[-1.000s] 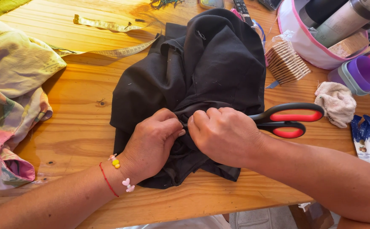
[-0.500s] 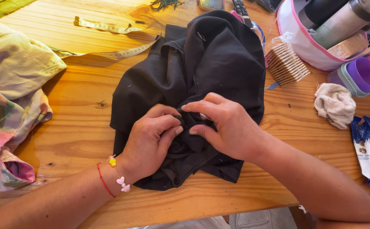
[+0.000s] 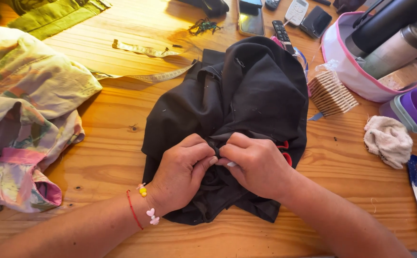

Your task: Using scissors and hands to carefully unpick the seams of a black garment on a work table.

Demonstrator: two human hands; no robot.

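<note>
The black garment (image 3: 237, 105) lies bunched on the wooden counter (image 3: 103, 143), roughly at its centre and close to the near edge. Both hands rest on the lower part of the garment. The left hand (image 3: 182, 174) and the right hand (image 3: 258, 165) meet thumb to thumb, each closed in a pinch on a small fold of the black cloth between them. The left wrist carries a red cord bracelet (image 3: 134, 215) with small beads.

A pair of red-handled scissors (image 3: 283, 152) lies just behind the right hand, mostly hidden by it and by the cloth; only part of the handle shows.

A pale floral fabric (image 3: 22, 119) is piled at the left edge of the counter. A yellow measuring tape (image 3: 146, 62) runs across the far left area, one end touching the garment. Toward the right edge sit a stack of crackers in clear wrap (image 3: 330, 93), a pink-rimmed bag (image 3: 347, 62), a purple container (image 3: 416, 107) and a crumpled beige cloth (image 3: 389, 140). A phone (image 3: 251, 19) and a remote control (image 3: 282, 32) lie at the far edge.
</note>
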